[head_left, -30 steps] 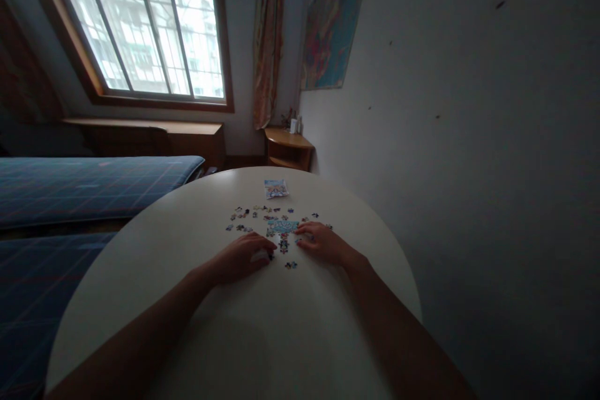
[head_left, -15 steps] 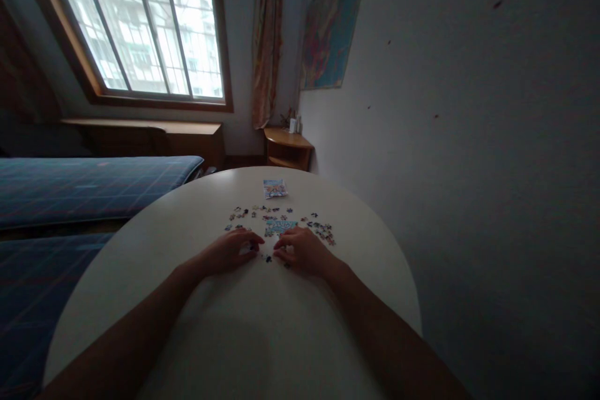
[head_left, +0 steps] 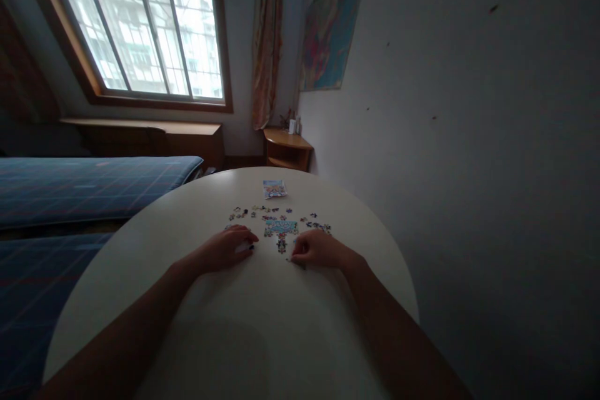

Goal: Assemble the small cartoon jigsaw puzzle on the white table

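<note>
On the white table (head_left: 262, 300), a partly joined jigsaw puzzle (head_left: 281, 228) lies between my hands, mostly light blue. A short column of joined puzzle pieces (head_left: 282, 245) reaches down from its lower edge. My right hand (head_left: 319, 249) is just right of that column, thumb and forefinger pinched together low over the table. A small puzzle piece (head_left: 288, 260) shows at those fingertips, partly hidden. To the left, my left hand (head_left: 230, 249) rests with its fingers curved and apart. One dark puzzle piece (head_left: 252, 247) shows by its thumb; I see no firm grip on it.
Loose puzzle pieces (head_left: 262, 208) are scattered beyond the puzzle, with more loose pieces (head_left: 319, 225) behind my right hand. A small picture packet (head_left: 274, 189) lies farther back. A bed (head_left: 94, 190) stands left, a wall (head_left: 450, 200) right, and a corner shelf (head_left: 287, 139) behind the table.
My right hand has moved right, away from the middle, and its fingers have closed. A dark piece now sits in the column under the puzzle. My left hand has drawn slightly left.
</note>
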`<state>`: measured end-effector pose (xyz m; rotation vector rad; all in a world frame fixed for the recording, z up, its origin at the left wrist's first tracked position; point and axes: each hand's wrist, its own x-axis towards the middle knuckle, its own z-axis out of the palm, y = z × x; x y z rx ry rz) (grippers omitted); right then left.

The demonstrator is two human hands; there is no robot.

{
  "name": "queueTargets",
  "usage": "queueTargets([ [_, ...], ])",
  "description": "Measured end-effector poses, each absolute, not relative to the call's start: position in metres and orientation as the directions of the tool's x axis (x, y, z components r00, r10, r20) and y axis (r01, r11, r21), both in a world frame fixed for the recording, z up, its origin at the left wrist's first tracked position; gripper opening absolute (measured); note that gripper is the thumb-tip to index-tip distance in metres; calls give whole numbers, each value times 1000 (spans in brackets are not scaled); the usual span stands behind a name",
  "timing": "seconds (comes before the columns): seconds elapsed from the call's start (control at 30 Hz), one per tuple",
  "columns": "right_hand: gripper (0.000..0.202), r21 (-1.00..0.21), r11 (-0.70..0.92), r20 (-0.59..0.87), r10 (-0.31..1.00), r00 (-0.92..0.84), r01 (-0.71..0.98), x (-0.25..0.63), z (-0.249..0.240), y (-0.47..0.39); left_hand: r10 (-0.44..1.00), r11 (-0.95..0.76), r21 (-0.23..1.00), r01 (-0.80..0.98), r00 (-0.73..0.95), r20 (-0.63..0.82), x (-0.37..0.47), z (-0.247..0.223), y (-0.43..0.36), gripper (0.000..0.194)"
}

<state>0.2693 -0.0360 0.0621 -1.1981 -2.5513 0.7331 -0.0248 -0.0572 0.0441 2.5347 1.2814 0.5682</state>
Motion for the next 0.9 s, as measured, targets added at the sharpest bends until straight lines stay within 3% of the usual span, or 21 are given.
queueTargets([
  [0.53,16,-591,479,-41,785,-618,648,282,59,-30,844,-526,424,737,514,155,-42,49,-55,32],
  [0.9,21,-559,517,73,810,-583,648,293,59,-22,853,-517,386,764,497,159,-48,40,-47,29],
])
